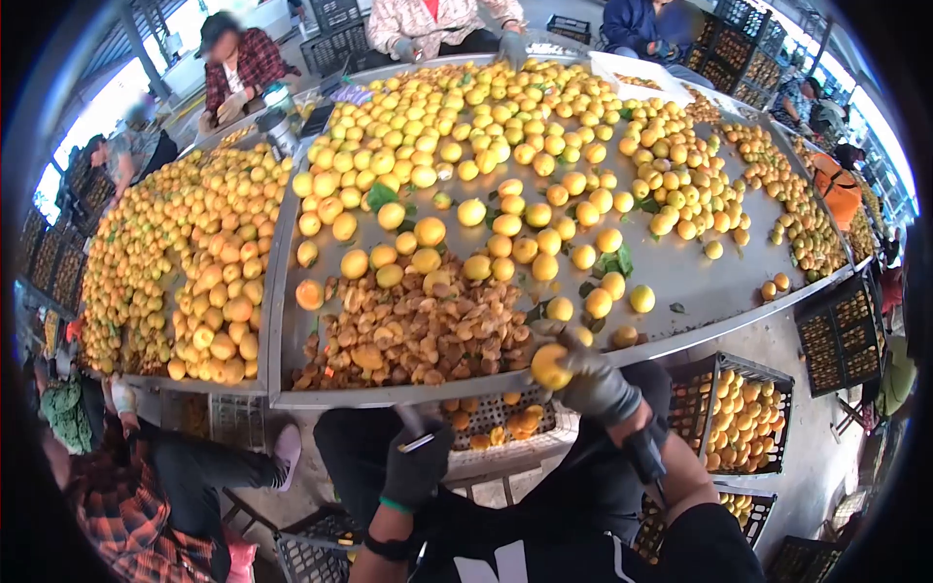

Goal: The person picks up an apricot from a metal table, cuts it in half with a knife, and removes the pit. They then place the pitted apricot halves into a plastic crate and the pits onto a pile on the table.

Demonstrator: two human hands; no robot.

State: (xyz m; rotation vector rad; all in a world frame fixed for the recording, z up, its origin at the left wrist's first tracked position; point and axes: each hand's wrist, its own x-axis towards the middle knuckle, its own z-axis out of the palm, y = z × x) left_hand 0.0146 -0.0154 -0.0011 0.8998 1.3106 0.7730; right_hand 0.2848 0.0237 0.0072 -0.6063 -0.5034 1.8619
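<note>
My right hand (598,387), in a dark grey glove, is closed round a yellow apricot (551,367) at the front edge of the metal table (705,282). Over my lap, my left hand (416,464), also gloved, grips what looks like a small knife (417,443); a shiny narrow edge shows, the rest is blurred or hidden by the fingers. Just beyond both hands lies a heap of brown apricot pits (418,330). Loose apricots (505,223) and a few green leaves (614,260) are spread behind the heap.
A crate (501,428) with orange fruit pieces stands below the table edge, between my knees. To the right is a black crate (743,418) full of apricots. A raised metal divider (280,282) separates another apricot pile on the left. Several people sit around the table.
</note>
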